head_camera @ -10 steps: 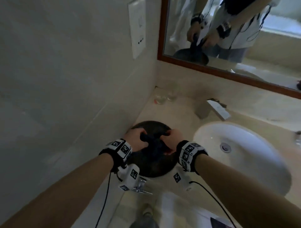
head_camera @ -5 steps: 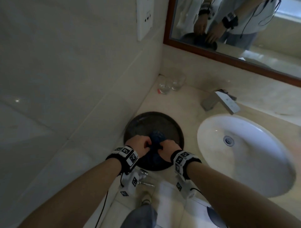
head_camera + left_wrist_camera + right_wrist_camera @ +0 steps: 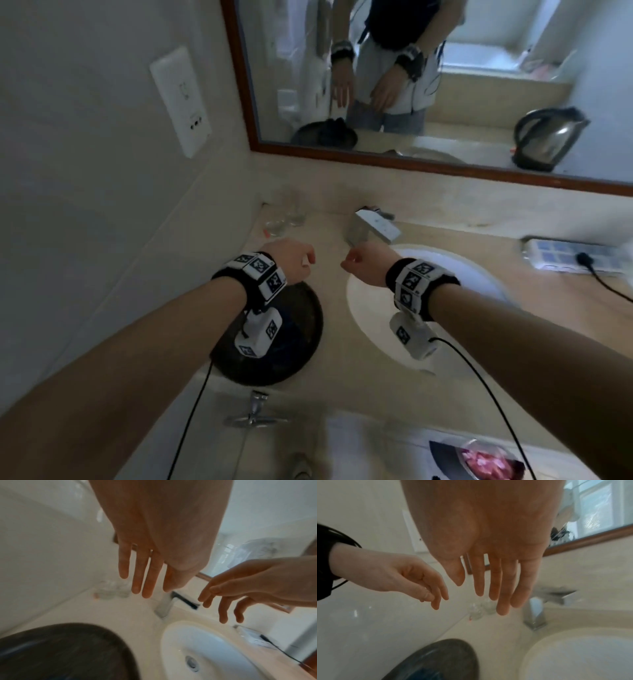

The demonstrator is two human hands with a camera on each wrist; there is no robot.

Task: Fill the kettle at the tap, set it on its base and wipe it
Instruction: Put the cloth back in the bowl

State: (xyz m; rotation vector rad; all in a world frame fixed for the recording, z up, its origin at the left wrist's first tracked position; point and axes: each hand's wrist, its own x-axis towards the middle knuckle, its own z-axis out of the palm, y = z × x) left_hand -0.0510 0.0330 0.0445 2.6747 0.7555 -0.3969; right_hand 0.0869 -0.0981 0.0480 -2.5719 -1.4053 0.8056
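Two bare hands hang in the air above the beige stone tabletop, both released and holding nothing: the left hand has its fingers straight and slightly spread, and the right hand lets its fingers droop loosely. Below the left wrist, near the tabletop's left edge by the tiled wall, lies a round dark tray with a raised rim, and a crumpled dark blue cloth rests in it. Just right of the tray sits the oval white basin, smooth and glossy, with a squared chrome tap at its back edge. Two clear glasses stand in the tabletop's back left corner. The kettle, shiny steel with a black handle, shows only as a reflection in the wood-framed mirror. A white power strip lies at the back right.
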